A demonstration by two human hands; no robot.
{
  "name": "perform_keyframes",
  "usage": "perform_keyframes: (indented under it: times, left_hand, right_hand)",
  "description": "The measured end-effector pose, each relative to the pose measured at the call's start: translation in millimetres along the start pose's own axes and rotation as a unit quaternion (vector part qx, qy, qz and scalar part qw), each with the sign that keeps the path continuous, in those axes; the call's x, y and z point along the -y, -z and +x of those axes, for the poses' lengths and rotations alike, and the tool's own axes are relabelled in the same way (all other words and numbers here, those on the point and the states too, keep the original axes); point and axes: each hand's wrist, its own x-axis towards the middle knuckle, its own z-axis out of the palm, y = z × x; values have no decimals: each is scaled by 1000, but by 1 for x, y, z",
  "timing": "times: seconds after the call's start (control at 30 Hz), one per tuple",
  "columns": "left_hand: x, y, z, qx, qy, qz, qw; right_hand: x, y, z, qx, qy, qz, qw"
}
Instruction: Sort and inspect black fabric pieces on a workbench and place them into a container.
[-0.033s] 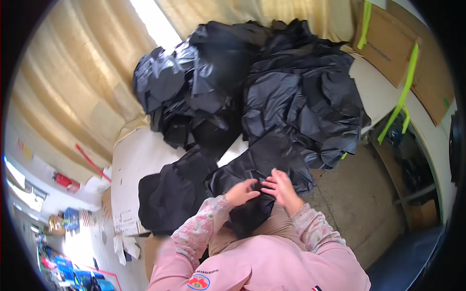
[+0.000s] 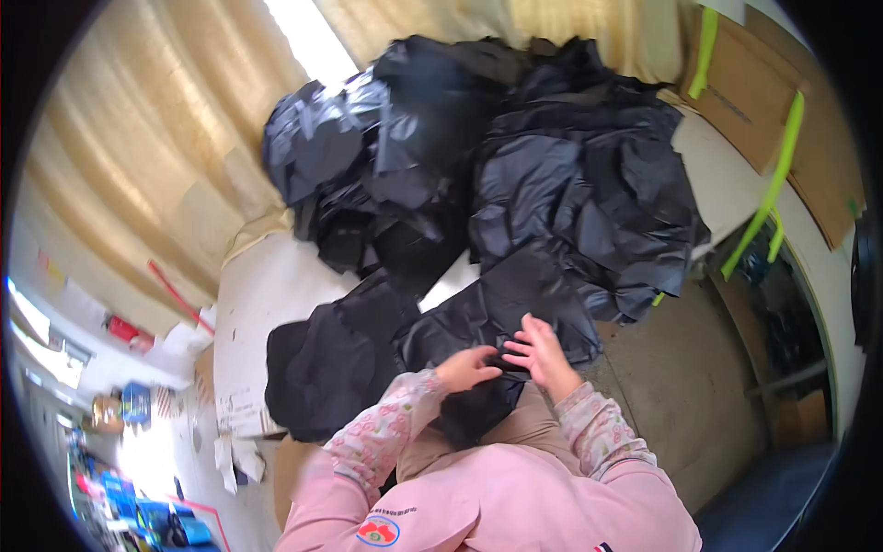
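1. Two bare hands were noted close together above a black cloth piece (image 2: 497, 317), directly in front of the seated person.
2. Left hand (image 2: 467, 370): its fingers were seen bent, with only a narrow gap left at the thumb. The fingertips were placed at dark folds; whether cloth was pinched between them could not be told.
3. Right hand (image 2: 544, 357): its fingers were held wide and loosely spread, the tips pointed toward the left hand. Nothing was seen gripped in it; whether the folds were touched by its lower fingers could not be told.
4. The black cloth piece was spread away from the body, its far end reaching the heaped material. Its near side was bunched beneath the hands, and dark cloth was draped over tan trousers (image 2: 526, 421); whether this was all one piece could not be made out.
5. Matte black pieces (image 2: 336, 368) were found piled to the left, on a white worktop (image 2: 267, 285), beside the worked cloth.
6. Farther back, a left heap (image 2: 322, 147) and a right heap (image 2: 589, 184) of black, partly shiny material were observed, crumpled and overlapped.
7. At upper right, cardboard (image 2: 754, 101) was hung with yellow-green strips (image 2: 782, 166); the left background was covered by a yellowish curtain (image 2: 166, 120).
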Motion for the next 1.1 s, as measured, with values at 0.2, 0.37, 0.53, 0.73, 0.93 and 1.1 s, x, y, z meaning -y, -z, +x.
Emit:
perform_keyframes:
  times: [0.2,0.37,0.53,0.73,0.93,1.1]
  left_hand:
    - [18,-59,-8,154,13,-29,988]
    - [2,-60,-32,152,-51,-37,986]
    - [-39,38,-79,-386,-263,-15,884]
    - [-29,139,-88,-334,-256,150,895]
    - [-22,125,-72,-62,-271,125,952]
    - [-41,98,-72,-82,-231,186,951]
  right_hand:
    - [-6,-46,16,38,-40,-245,968]
    - [-44,-45,46,110,-25,-342,933]
    - [14,-70,-22,238,102,-102,961]
    - [82,-95,-72,395,8,70,916]
    - [117,-94,-77,417,13,46,908]
    - [152,-119,-117,358,98,-50,927]
